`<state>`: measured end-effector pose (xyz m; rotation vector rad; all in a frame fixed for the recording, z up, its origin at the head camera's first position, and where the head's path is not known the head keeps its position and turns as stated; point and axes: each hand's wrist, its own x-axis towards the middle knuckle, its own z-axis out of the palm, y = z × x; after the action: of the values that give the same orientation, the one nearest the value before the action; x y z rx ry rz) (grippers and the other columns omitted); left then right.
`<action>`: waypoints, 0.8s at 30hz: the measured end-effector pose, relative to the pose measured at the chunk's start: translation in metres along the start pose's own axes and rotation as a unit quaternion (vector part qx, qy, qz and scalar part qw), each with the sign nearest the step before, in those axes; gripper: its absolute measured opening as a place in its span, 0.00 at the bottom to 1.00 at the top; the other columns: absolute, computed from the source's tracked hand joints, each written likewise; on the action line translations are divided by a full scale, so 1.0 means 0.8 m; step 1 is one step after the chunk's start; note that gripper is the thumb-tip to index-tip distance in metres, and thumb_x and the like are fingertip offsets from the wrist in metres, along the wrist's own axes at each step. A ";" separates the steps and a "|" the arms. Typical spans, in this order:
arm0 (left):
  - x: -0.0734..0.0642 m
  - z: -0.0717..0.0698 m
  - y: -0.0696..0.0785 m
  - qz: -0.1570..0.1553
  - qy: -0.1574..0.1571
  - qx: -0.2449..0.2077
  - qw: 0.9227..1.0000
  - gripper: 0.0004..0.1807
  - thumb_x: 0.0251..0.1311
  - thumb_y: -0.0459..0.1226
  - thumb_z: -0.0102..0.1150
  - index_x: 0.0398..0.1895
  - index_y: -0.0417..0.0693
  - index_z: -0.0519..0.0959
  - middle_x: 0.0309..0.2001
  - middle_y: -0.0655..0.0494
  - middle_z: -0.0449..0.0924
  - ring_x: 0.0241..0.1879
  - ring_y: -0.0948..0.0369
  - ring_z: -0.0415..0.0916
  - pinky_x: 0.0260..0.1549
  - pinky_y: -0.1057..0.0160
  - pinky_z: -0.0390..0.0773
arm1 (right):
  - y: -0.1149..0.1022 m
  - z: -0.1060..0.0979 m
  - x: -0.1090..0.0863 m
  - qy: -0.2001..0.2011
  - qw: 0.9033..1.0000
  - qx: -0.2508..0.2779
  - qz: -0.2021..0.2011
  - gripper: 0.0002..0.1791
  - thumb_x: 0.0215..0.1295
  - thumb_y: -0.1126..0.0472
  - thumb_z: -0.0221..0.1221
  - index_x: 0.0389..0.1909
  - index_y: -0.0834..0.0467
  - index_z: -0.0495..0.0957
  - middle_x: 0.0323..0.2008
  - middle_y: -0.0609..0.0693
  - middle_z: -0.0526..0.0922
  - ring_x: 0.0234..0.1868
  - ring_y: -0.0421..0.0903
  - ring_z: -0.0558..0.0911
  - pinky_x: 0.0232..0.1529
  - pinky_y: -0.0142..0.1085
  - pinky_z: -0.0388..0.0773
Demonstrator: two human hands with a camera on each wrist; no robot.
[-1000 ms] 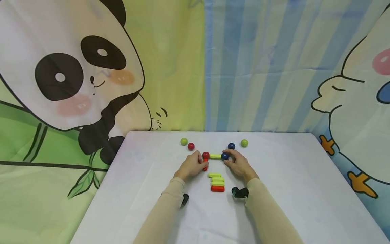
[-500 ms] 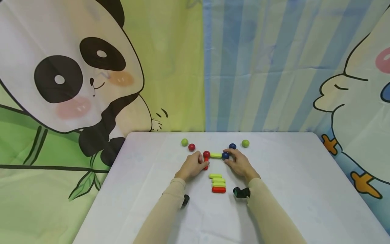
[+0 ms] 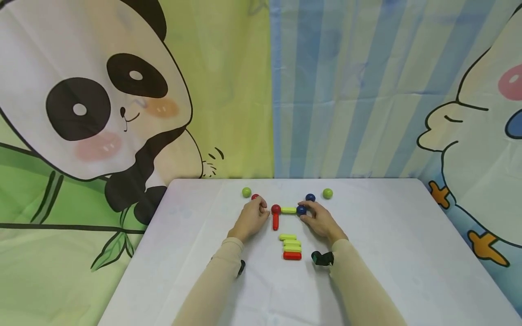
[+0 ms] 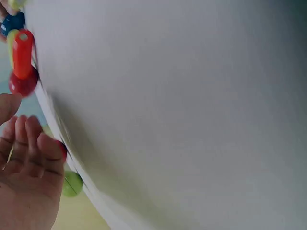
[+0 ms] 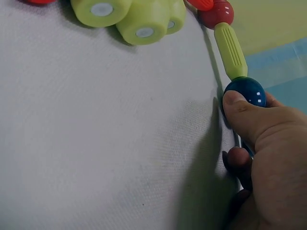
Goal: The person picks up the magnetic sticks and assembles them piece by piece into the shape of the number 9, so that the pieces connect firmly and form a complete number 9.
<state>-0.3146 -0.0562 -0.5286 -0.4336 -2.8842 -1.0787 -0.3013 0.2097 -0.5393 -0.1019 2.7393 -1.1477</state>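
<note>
A red ball (image 3: pixel 276 209), a yellow-green rod (image 3: pixel 288 210) and a blue ball (image 3: pixel 301 210) are joined in a row, and a red rod (image 3: pixel 275 222) extends from the red ball toward the person. My right hand (image 3: pixel 323 222) pinches the blue ball between thumb and fingers, as the right wrist view shows. My left hand (image 3: pixel 249 219) holds nothing; its fingers are loosely bent, beside the joined red ball. Just beyond its fingertips lies a loose red ball (image 3: pixel 254 197), partly hidden by the hand.
Closer to the person lie several yellow-green rods (image 3: pixel 291 243) and a red rod (image 3: pixel 292 256) in a stack-like row. At the back are a green ball (image 3: pixel 246 192), a second green ball (image 3: pixel 327 193) and a loose blue ball (image 3: pixel 310 198). Printed curtains hang behind the white table (image 3: pixel 367 271).
My left hand has let go of the red rod and moved left and away toward the loose red ball. My right hand stays on the blue ball.
</note>
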 end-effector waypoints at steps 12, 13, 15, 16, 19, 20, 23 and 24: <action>0.003 -0.013 -0.026 0.008 0.039 0.086 0.996 0.26 0.58 0.41 0.75 0.60 0.58 0.78 0.60 0.53 0.69 0.56 0.50 0.67 0.54 0.49 0.71 | 0.004 0.002 0.001 0.000 1.000 0.008 0.008 0.27 0.74 0.55 0.62 0.71 0.43 0.70 0.59 0.55 0.74 0.46 0.53 0.72 0.45 0.45 0.68; 0.004 -0.014 -0.027 0.007 0.037 0.090 0.995 0.27 0.59 0.41 0.74 0.62 0.59 0.78 0.64 0.52 0.66 0.57 0.49 0.66 0.55 0.49 0.70 | 0.003 0.002 0.001 0.000 1.000 0.007 0.009 0.27 0.74 0.54 0.62 0.71 0.42 0.70 0.58 0.55 0.74 0.45 0.52 0.72 0.45 0.44 0.68; 0.005 -0.016 -0.029 0.005 0.032 0.097 0.995 0.29 0.60 0.41 0.73 0.65 0.61 0.76 0.70 0.51 0.62 0.61 0.47 0.65 0.57 0.47 0.69 | 0.001 0.002 0.000 0.003 1.000 0.008 0.011 0.27 0.74 0.55 0.62 0.71 0.42 0.71 0.57 0.55 0.74 0.44 0.52 0.72 0.44 0.44 0.67; 0.005 -0.017 -0.029 0.004 0.027 0.099 0.995 0.30 0.61 0.40 0.73 0.66 0.62 0.75 0.73 0.51 0.59 0.63 0.46 0.64 0.57 0.46 0.68 | 0.000 0.002 0.000 0.004 1.000 0.008 0.010 0.27 0.74 0.55 0.62 0.71 0.42 0.71 0.58 0.55 0.74 0.44 0.52 0.72 0.44 0.44 0.67; 0.006 -0.020 -0.027 0.002 0.016 0.097 0.995 0.31 0.62 0.39 0.71 0.68 0.62 0.74 0.76 0.50 0.56 0.66 0.44 0.62 0.58 0.44 0.66 | -0.001 0.001 0.000 0.005 1.000 0.009 0.008 0.27 0.74 0.55 0.62 0.71 0.41 0.71 0.58 0.55 0.74 0.45 0.52 0.72 0.44 0.44 0.67; 0.006 -0.021 -0.026 0.002 0.013 0.097 0.995 0.31 0.62 0.39 0.71 0.69 0.62 0.73 0.77 0.50 0.56 0.66 0.44 0.61 0.58 0.44 0.66 | -0.001 0.001 -0.001 0.005 1.000 0.010 0.008 0.27 0.74 0.55 0.62 0.71 0.41 0.71 0.59 0.55 0.74 0.45 0.52 0.72 0.45 0.44 0.68; 0.006 -0.022 -0.025 -0.002 0.005 0.100 0.995 0.31 0.63 0.38 0.69 0.70 0.62 0.73 0.77 0.51 0.57 0.67 0.43 0.61 0.58 0.44 0.65 | -0.001 0.001 -0.001 0.003 1.000 0.017 0.009 0.27 0.74 0.55 0.62 0.71 0.42 0.71 0.60 0.55 0.73 0.46 0.52 0.72 0.46 0.44 0.67; 0.006 -0.021 -0.025 -0.005 0.003 0.103 0.995 0.31 0.63 0.38 0.69 0.70 0.62 0.73 0.77 0.51 0.57 0.67 0.44 0.61 0.58 0.44 0.65 | -0.001 0.001 -0.001 0.002 1.000 0.017 0.009 0.27 0.74 0.55 0.62 0.71 0.42 0.71 0.60 0.55 0.73 0.47 0.52 0.72 0.46 0.44 0.67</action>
<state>-0.3260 -0.0805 -0.5278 -0.4061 -2.9538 -0.7697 -0.3000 0.2088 -0.5395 -0.0692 2.7169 -1.1916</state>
